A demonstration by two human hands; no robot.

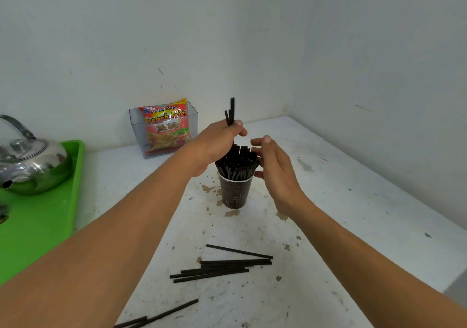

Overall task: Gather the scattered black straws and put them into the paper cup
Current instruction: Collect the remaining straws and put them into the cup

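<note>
Your left hand point(217, 143) grips straws point(231, 111) above the cup point(235, 192); your right hand point(273, 166) is released beside it.
Head view: your left arm reaches forward, fingers curled round a few thin, straight black straws held upright over the dark paper cup, which is packed with more and stands mid-tabletop point(353, 201). Your right hand's fingers hang loose just beside the cup's right side. Loose straws point(227, 268) lie flat toward the stained near edge.

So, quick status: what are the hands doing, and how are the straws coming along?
Left hand grips a few straws above the paper cup. Right hand open beside it. Loose straws lie on table. Nothing blocking.
</note>
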